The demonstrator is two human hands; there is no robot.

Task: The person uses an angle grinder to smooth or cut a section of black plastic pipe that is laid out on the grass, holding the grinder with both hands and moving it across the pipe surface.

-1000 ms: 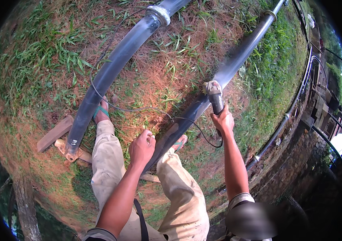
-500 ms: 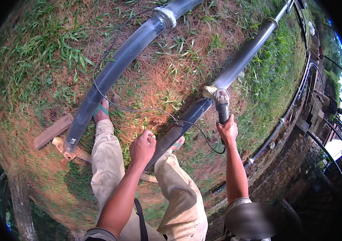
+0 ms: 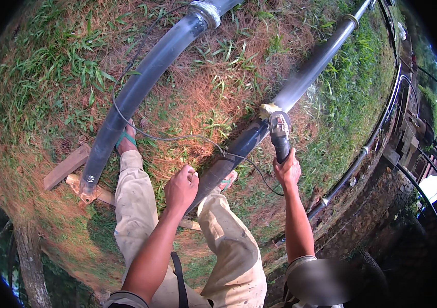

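My right hand (image 3: 288, 172) is wrapped around the body of an angle grinder (image 3: 281, 141). The grinder's head lies against the right side of a dark pipe (image 3: 252, 141), just below a pale, rough collar (image 3: 270, 110); whether the disc touches the pipe is hard to make out. Above the collar the pipe looks greyish and hazy. My left hand (image 3: 181, 187) hovers beside the near part of this pipe, its fingers curled in a loose fist with nothing visible in them. A thin cable (image 3: 198, 139) crosses the pipe and loops toward the grinder.
A second dark pipe (image 3: 126, 97) with a silvery collar (image 3: 205, 15) lies to the left, its near end on wood (image 3: 105, 196). Beside that end rests a plank (image 3: 67, 167). Both my sandalled feet stand near the pipes, on grass and dry needles. Another pipe (image 3: 347, 177) runs along the right.
The grinder has shifted slightly nearer along the pipe, below the collar, and my right hand has moved with it. My left hand stays almost in place. The whole view has shifted slightly.
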